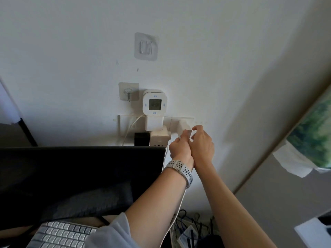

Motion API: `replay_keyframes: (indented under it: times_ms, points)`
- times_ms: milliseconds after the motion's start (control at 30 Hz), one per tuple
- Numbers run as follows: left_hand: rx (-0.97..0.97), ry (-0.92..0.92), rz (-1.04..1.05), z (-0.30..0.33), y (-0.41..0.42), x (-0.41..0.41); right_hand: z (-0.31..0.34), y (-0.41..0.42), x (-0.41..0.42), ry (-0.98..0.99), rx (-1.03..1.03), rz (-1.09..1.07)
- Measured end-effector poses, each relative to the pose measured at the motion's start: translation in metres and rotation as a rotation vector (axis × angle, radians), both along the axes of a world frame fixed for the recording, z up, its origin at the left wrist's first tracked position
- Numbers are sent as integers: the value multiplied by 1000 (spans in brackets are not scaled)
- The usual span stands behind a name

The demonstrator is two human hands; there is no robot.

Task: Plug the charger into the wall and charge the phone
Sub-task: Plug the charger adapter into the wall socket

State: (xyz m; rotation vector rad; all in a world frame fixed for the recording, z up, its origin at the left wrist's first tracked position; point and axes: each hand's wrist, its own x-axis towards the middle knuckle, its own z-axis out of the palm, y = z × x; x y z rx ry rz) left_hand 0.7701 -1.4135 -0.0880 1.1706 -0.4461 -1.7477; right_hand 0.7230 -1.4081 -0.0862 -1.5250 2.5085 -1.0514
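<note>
The left hand [179, 146] pinched the white charger [184, 129] at the wall socket [189, 120]. The right hand [202, 144], fingers loosely curled, touched the charger's right side. Other plugs [159, 137] sat just left.

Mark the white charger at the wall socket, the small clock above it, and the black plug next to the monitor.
white charger [183, 126], head view, on its flat white side above the fingers.
small clock [155, 104], head view, on its dark square display.
black plug [141, 139], head view, on its front face above the monitor edge.
</note>
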Motion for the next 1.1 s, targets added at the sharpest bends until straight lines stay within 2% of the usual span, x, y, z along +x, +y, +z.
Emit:
replay_keyframes:
  times_ms: [167, 467, 700, 867, 1100]
  points:
    - [-40, -108, -54, 1, 28, 5, -4, 30, 0, -23, 47, 19]
    - [-266, -360, -51, 18, 88, 32, 5, 88, 24, -44, -66, 44]
    - [-432, -167, -156, 36, 135, 70, 23, 135, 62, -41, -253, 51]
    - [-473, -41, -192, 36, 162, 129, 28, 172, 105, -75, -367, 92]
    - [-402, -74, -179, 9, 193, 240, -2, 208, 197, -151, -318, 260]
